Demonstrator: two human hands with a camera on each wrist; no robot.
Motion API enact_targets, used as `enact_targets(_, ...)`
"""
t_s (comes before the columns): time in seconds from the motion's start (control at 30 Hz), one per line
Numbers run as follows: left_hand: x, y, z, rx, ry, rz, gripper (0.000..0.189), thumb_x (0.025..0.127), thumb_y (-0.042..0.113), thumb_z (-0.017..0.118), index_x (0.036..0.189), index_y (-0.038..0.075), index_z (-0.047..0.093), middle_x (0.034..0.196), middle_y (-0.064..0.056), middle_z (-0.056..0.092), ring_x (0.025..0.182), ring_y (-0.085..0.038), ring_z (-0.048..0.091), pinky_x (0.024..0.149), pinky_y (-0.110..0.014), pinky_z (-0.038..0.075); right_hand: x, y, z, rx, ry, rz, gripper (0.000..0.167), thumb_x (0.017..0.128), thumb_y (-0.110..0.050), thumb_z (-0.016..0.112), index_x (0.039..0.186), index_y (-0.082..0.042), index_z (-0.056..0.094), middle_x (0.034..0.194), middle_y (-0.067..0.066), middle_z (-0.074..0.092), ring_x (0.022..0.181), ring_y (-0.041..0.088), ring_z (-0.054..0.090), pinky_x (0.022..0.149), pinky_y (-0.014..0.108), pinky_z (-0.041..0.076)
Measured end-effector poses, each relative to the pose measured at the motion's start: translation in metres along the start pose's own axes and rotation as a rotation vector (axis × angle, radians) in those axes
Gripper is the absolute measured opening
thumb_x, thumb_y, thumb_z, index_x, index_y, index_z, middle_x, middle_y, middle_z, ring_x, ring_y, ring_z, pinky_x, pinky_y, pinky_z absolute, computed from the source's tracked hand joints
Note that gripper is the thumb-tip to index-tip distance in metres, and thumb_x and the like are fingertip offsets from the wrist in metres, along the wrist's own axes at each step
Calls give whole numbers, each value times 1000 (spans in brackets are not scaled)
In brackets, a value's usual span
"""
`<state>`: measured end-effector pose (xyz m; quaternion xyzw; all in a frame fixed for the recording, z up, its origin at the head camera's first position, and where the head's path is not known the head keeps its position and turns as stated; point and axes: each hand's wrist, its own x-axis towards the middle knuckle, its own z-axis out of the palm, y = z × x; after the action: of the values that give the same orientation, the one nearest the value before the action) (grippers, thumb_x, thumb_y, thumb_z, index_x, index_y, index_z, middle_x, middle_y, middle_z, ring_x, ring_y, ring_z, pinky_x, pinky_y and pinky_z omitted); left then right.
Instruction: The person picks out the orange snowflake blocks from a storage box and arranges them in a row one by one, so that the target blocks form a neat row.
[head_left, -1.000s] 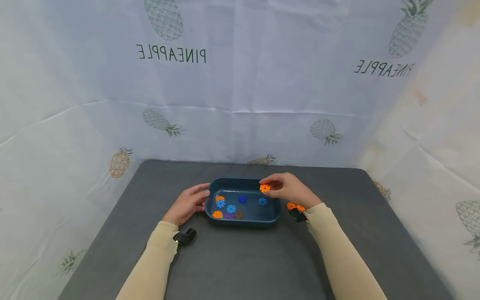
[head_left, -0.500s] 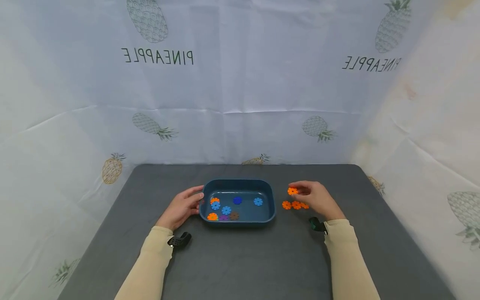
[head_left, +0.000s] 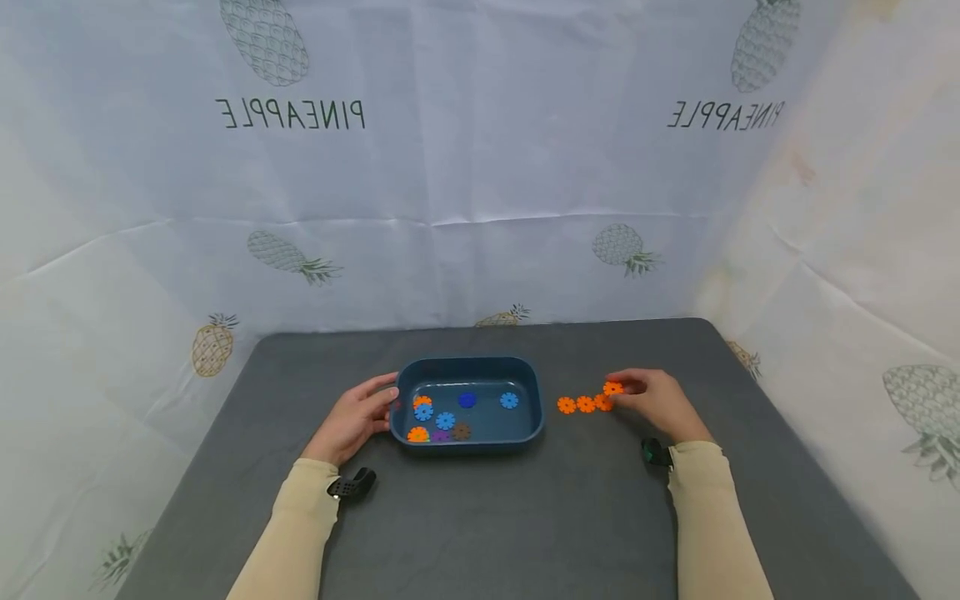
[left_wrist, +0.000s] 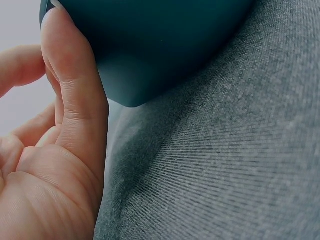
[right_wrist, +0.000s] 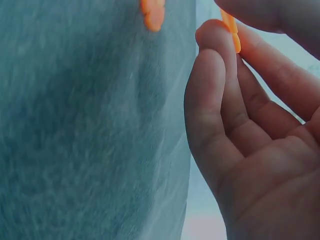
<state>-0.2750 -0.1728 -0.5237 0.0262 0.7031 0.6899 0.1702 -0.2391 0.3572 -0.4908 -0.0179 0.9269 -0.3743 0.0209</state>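
Observation:
My right hand [head_left: 663, 407] pinches an orange notched plastic disc [head_left: 612, 388] between thumb and fingertips, right at the end of a row of orange discs [head_left: 585, 404] on the table. In the right wrist view the pinched disc [right_wrist: 237, 43] shows edge-on, and an orange piece [right_wrist: 154, 15] lies on the table apart from the fingers. The dark blue tray [head_left: 491, 423] stands to the left of the row. At its left end my left hand [head_left: 348, 423] grips the rim, thumb on top. Inside lie light blue discs [head_left: 446, 421], a dark blue disc [head_left: 467, 400], and orange, purple and brown ones.
A grey cloth-covered table [head_left: 510, 517] spreads beneath everything. Behind it and at both sides hangs a white curtain [head_left: 480, 167] printed with pineapples. Black bands [head_left: 352, 484] sit on both wrists.
My right hand has carried the orange disc out from over the tray, rightward to the end of the orange row. My left hand stays at the tray. The head view has shifted slightly.

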Motion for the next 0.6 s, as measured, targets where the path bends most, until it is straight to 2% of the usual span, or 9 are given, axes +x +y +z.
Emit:
enact_targets(0.23,-2,2,-1,0,-3,5,66,109,39,66,166,15,42,115,-8,64,85,-14,64,80,-27,60,3,6,-2,-57,-6,48,44,101,-28,79,140,-12,72,133,17,72,110,29,67,95,50,59)
enact_targets(0.37,-2,2,-1,2,1,6,66,109,38,66,166,15,42,113,-8,64,85,-13,64,79,-27,61,4,10,-1,-58,-18,61,44,100,-29,80,140,-11,73,136,18,70,112,30,67,96,51,59)
enact_targets(0.6,0,0,0,3,13,-10,65,109,39,67,165,16,43,119,-9,64,88,-14,65,80,-27,61,0,15,-3,-61,-28,77,44,100,-28,79,139,-9,73,139,22,68,114,33,67,97,52,59)
